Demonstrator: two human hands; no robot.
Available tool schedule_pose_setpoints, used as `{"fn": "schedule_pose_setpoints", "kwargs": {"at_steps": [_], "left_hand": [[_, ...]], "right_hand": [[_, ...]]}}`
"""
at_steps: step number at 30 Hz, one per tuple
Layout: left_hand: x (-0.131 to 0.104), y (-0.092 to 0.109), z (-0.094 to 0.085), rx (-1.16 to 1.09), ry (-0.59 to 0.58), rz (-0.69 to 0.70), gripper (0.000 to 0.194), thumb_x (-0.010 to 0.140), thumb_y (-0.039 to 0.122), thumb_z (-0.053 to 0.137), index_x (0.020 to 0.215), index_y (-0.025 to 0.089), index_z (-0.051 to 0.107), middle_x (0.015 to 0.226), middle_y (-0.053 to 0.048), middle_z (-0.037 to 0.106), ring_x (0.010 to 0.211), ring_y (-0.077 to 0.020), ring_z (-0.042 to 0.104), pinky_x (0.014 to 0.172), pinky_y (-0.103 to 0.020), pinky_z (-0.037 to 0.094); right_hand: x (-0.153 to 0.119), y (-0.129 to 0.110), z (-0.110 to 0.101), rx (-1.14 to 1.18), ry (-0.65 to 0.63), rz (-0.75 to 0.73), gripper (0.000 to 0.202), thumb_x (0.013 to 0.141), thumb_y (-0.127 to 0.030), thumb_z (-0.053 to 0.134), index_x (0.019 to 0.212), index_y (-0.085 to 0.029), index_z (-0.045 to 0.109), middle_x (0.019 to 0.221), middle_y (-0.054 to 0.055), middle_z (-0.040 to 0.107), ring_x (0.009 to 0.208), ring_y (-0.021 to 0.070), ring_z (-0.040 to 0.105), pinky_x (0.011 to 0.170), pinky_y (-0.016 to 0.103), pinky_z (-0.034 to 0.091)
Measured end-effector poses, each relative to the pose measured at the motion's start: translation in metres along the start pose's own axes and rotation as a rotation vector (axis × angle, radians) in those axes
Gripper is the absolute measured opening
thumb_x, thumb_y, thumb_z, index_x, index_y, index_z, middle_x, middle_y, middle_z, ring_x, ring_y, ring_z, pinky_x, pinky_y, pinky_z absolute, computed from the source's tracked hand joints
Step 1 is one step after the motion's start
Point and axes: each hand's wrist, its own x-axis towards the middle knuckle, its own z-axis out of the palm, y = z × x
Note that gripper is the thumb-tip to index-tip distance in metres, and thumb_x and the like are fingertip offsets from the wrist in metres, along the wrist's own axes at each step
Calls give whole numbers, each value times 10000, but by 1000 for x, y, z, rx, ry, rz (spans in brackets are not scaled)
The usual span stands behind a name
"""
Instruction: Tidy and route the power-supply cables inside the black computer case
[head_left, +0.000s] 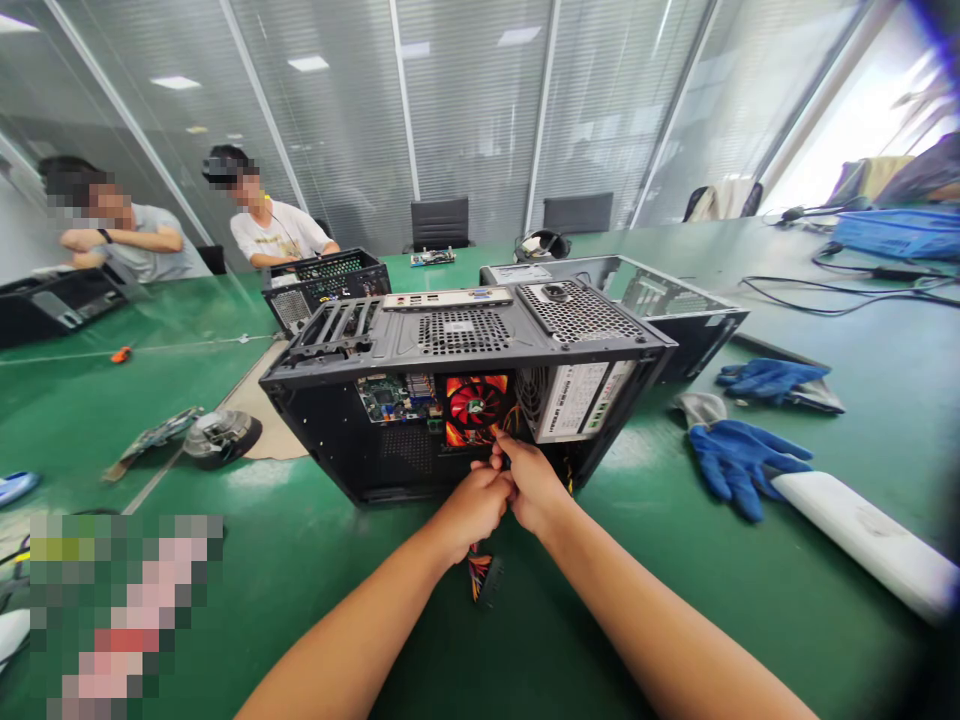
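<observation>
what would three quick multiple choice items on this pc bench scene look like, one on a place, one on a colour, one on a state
1. Where do the blue gloves lie?
A. on the green table, to the right of the open computer case
B. on top of the case
C. on a chair

2. What colour is the fan inside the case?
A. white
B. red and black
C. green

3. How do the hands stand?
A. both flat on the table
B. the left hand and right hand close together at the case opening, fingers pinched on something small just below the fan
C. one hand holds a glove

Answers:
1. A, the gloves rest on the tabletop beside the case's right end.
2. B, red blades show against a black hub and frame.
3. B, the hands meet at the opening; what they pinch is too small to tell.
</observation>
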Motion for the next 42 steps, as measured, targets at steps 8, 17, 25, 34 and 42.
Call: {"fn": "schedule_pose_setpoints", "kwargs": {"at_steps": [8,17,25,34,42], "left_hand": [[-5,10,-4,-501,-254,-232,293,784,426,484,663,194,352,467,118,191,358,-20,103,387,-178,58],[2,-6,-1,164,79,127,280,829,338,419,609,167,441,499,47,386,455,-69,338,452,-202,255],[-1,-3,0,688,232,290,258,851,254,366,811,160,603,788,-92,637,739,-198,598,648,-274,400],[-1,1,-2,-173,-62,-83,230,821,351,413,652,199,372,459,91,239,362,-54,188,384,-192,151],[-5,9,-6,-509,-270,-183,294,782,417,486,651,201,334,449,117,174,354,-30,89,373,-180,57]], "right_hand": [[2,0,-2,-11,-6,11,257,779,-335,569,595,-182,477,433,-46,457,305,67,394,287,178,183],[-1,-2,2,74,-24,21,257,777,-287,580,563,-192,473,430,-31,464,418,108,496,447,223,425],[-3,-3,2,53,-30,9,262,757,-313,606,566,-189,477,441,-30,481,476,137,574,475,231,438],[-3,-4,2,9,-7,27,252,793,-302,564,588,-176,487,443,-32,486,341,81,448,300,185,229],[-3,-4,2,137,-31,91,184,801,-274,555,651,-181,502,492,-18,517,500,152,607,381,207,380]]}}
